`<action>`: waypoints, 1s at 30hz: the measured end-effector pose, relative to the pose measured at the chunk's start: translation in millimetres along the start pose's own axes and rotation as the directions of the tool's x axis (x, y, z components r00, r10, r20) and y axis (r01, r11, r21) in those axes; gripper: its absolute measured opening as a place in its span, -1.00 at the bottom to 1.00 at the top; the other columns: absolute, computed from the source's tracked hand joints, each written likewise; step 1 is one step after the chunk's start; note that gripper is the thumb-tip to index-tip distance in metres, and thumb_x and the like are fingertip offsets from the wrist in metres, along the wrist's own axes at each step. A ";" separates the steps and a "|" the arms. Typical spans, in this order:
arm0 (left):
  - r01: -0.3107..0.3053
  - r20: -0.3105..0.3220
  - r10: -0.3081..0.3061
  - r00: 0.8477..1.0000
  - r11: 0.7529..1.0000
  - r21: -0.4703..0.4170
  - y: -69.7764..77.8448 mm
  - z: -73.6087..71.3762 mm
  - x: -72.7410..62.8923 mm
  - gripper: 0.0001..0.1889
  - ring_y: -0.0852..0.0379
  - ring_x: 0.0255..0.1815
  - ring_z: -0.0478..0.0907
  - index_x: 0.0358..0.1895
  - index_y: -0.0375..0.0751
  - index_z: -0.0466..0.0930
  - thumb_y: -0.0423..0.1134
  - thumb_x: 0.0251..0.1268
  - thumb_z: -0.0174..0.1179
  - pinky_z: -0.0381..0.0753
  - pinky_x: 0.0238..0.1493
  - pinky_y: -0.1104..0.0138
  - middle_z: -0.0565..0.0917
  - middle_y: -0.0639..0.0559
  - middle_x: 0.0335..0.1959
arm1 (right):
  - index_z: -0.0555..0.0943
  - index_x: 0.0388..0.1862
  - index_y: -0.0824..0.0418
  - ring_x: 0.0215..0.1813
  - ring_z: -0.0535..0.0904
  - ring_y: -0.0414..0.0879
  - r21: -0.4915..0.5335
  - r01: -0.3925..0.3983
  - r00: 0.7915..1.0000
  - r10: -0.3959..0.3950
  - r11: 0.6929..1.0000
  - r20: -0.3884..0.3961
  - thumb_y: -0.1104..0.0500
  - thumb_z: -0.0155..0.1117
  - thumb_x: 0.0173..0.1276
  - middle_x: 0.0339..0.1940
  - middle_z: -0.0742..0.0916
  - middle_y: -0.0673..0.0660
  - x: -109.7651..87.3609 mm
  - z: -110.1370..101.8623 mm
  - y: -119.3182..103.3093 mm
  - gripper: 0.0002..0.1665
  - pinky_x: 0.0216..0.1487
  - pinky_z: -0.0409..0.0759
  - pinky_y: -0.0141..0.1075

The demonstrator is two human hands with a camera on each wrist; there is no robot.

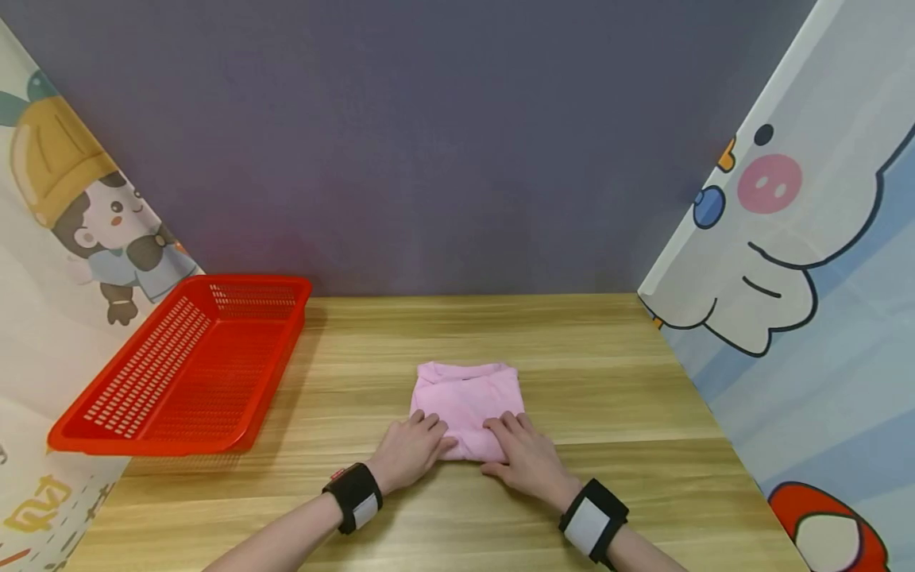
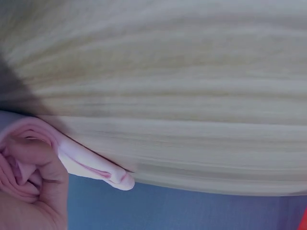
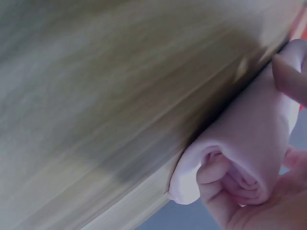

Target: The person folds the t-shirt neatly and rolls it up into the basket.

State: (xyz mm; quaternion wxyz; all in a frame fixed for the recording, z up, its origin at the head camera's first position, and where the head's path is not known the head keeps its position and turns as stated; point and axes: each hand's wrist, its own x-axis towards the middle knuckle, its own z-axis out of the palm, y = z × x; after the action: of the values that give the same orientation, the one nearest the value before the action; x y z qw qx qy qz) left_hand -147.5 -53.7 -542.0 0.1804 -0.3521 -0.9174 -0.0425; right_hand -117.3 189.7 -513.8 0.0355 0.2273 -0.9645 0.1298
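A folded pink shirt [image 1: 468,393] lies on the wooden table, its neckline at the far side and its near edge rolled. My left hand [image 1: 409,454] grips the left end of the roll. In the left wrist view, the fingers curl into the layered end of the pink shirt [image 2: 88,160]. At the opposite end, my right hand [image 1: 527,459] holds the roll, thumb at the near side. The right wrist view shows a fingertip tucked into the spiral of the pink shirt [image 3: 249,120]. Part of the near edge is hidden under both hands.
A red plastic basket [image 1: 246,413] with perforated sides stands at the left of the wooden table [image 1: 572,365]. Behind the table rises a grey wall [image 1: 457,143]. Cartoon-printed sheets flank the table, one on the left [image 1: 43,334] and one on the right [image 1: 843,342].
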 end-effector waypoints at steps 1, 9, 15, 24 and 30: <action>0.016 0.010 -0.016 1.000 1.000 0.002 0.4 -0.3 1.1 -0.63 0.14 -0.39 0.50 -0.39 0.01 0.54 0.15 0.51 0.02 0.22 -0.68 0.41 0.59 0.13 -0.42 | 0.57 0.17 0.06 -0.07 0.53 -0.03 -0.022 0.015 1.000 -0.015 1.000 -0.016 -0.21 0.51 0.13 -0.11 0.63 0.02 0.0 0.9 0.5 -0.31 -0.47 0.60 -0.16; 0.055 -0.001 -0.055 0.999 0.998 0.024 0.7 0.8 2.9 -0.61 0.11 -0.38 0.49 -0.31 -0.03 0.57 0.17 0.52 -0.02 0.24 -0.72 0.36 0.54 0.08 -0.41 | 0.67 0.02 0.06 -0.22 0.58 -0.10 -0.046 0.052 0.998 -0.052 0.998 0.018 -0.19 0.33 0.34 -0.24 0.67 -0.03 3.1 -1.7 2.4 -0.56 -0.40 0.59 -0.22; -0.034 -0.046 0.038 0.998 0.996 0.085 -2.8 2.3 -3.5 -0.52 0.10 -0.30 0.50 -0.05 -0.03 0.54 0.31 0.44 -0.03 0.15 -0.71 0.41 0.54 0.08 -0.28 | 0.67 -0.12 0.08 -0.32 0.59 -0.12 0.038 0.041 0.997 -0.044 0.998 0.060 -0.17 0.30 0.37 -0.38 0.64 -0.06 5.4 -6.6 3.1 -0.63 -0.45 0.51 -0.25; -0.128 -0.112 0.144 0.983 0.982 0.138 -4.8 -3.8 -4.8 -0.45 0.21 -0.36 0.39 -0.24 0.00 0.51 0.45 0.21 0.12 -0.09 -0.66 0.51 0.48 0.15 -0.34 | 0.63 -0.25 0.02 -0.34 0.54 -0.20 0.125 -0.024 0.991 0.007 0.992 0.132 -0.18 0.29 0.38 -0.41 0.63 -0.09 7.2 -9.0 3.5 -0.69 -0.44 0.45 -0.27; -0.118 -0.049 0.121 0.991 0.992 0.050 -5.7 -6.6 -1.7 -0.53 0.22 -0.38 0.41 -0.33 0.01 0.48 0.36 0.33 0.09 0.01 -0.62 0.51 0.52 0.17 -0.39 | 0.59 0.08 0.07 -0.09 0.62 0.06 0.027 -0.028 0.995 0.025 0.999 0.100 -0.27 0.36 0.28 -0.16 0.68 0.06 0.1 -5.7 0.8 -0.43 -0.43 0.58 -0.01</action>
State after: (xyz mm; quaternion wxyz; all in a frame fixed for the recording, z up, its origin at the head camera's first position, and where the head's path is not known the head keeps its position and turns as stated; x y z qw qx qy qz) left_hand -148.0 -60.4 -536.2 0.2145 -0.4009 -0.8905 -0.0190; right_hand -117.7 191.9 -508.5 -0.0179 0.2212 -0.9660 0.1326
